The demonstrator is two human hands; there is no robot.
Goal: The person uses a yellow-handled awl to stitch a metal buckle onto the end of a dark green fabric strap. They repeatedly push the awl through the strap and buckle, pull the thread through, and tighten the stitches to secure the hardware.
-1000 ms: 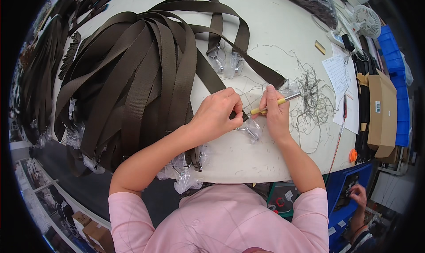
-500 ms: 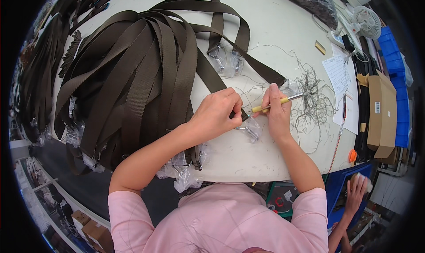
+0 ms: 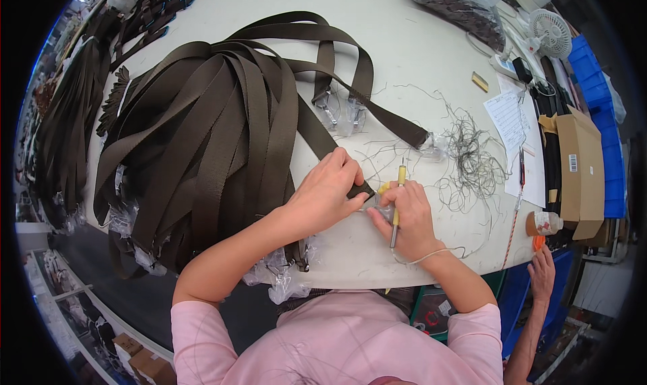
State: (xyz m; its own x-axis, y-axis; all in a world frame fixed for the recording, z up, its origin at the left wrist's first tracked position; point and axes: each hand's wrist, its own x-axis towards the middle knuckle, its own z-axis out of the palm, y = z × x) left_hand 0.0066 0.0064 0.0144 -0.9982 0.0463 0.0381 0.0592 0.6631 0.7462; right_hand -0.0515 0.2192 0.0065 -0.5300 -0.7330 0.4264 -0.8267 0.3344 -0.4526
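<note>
My left hand [image 3: 329, 188] is closed on the end of a dark brown webbing strap [image 3: 317, 134], with thumb and fingers pinched near its tip. Just right of it, my right hand [image 3: 411, 216] grips a slim yellow pen-shaped tool [image 3: 402, 176] with metal ends, held nearly upright. Thumb and forefinger of that hand reach toward the strap's end, where clear plastic wrap [image 3: 383, 206] partly shows; what they pinch there is hidden. A small yellow bit shows at the forefinger. One loose thread [image 3: 435, 253] trails across my right wrist.
A large heap of brown straps [image 3: 222, 109] with plastic-wrapped metal hardware lies left. Tangled thread clippings [image 3: 472, 149] lie right, before paper sheets [image 3: 505, 119], a cardboard box [image 3: 581, 173] and a fan [image 3: 551, 31]. Another person's hand [image 3: 541, 274] is below a bottle [image 3: 544, 222] at the table's right edge.
My right hand has moved nearer me, and its tool has swung from slanting to nearly upright. A bottle now stands at the right edge, above the other person's hand.
</note>
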